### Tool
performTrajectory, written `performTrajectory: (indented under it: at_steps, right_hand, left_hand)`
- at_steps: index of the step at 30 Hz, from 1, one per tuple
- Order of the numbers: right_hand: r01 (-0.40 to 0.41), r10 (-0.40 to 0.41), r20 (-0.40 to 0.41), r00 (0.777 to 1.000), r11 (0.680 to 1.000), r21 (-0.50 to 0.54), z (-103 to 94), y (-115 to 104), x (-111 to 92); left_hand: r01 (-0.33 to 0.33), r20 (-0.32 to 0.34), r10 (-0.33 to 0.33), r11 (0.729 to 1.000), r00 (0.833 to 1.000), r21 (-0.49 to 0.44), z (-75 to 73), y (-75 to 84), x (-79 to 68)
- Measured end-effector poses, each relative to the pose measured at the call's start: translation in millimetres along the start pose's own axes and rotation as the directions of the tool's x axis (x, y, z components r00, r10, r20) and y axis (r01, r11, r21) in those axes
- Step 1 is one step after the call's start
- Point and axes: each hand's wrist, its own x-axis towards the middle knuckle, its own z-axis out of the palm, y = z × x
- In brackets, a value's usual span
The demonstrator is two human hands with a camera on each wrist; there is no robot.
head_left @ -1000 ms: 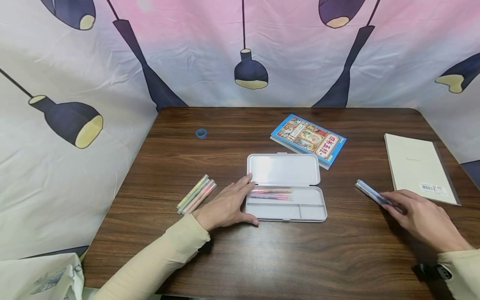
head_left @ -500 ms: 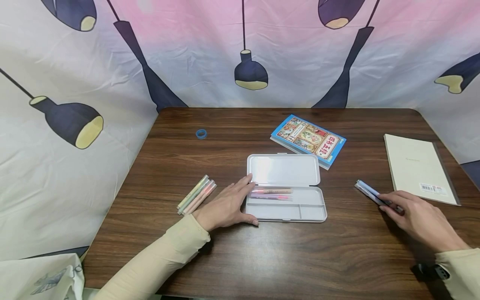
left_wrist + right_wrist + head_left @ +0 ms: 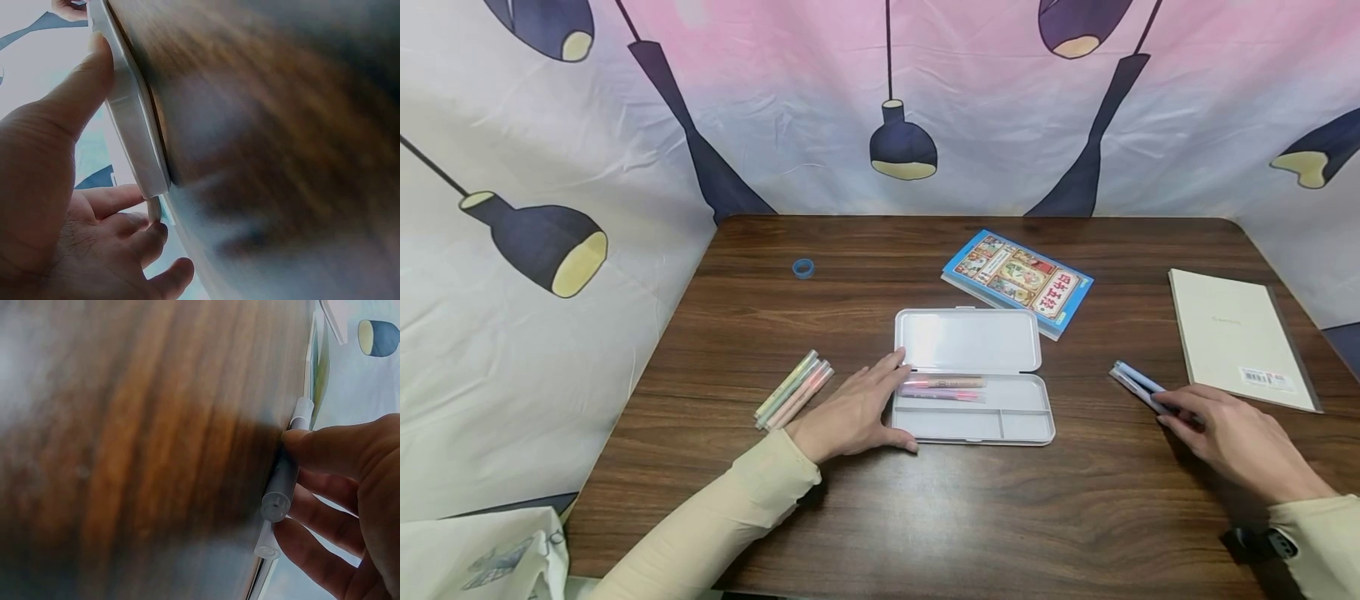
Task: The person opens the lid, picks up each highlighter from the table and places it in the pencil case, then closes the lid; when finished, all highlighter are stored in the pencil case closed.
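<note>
My left hand (image 3: 853, 408) holds the left end of an open white pencil case (image 3: 947, 423), thumb along its front edge, fingers at the left side. In the left wrist view the thumb lies against the case wall (image 3: 134, 128) and the other fingers bend around the end. Inside the case's back compartment lie several pens (image 3: 943, 382) with pink and orange parts. On the right, my right hand (image 3: 1240, 437) pinches two pens (image 3: 1138, 385), one light blue, low over the table. The right wrist view shows their round ends, with the thumb on the darker pen (image 3: 282, 481).
Several pastel pens (image 3: 793, 390) lie side by side left of the left hand. A blue tape roll (image 3: 802, 267) sits at the back left. A blue-bordered book (image 3: 1018, 279) lies behind the case, and a cream notebook (image 3: 1232, 325) beyond the right hand.
The two pens in my right hand have spread slightly apart, and that hand has shifted a little to the left. The left hand and the case stay put.
</note>
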Motion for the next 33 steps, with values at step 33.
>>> performTrajectory:
  at_steps: [33]
  right_hand:
    - [0.015, -0.016, -0.025, 1.000, 1.000, -0.014, -0.4, 0.2, 0.1]
  left_hand:
    - [0.006, 0.008, -0.006, 1.000, 1.000, -0.004, -0.6, 0.6, 0.3]
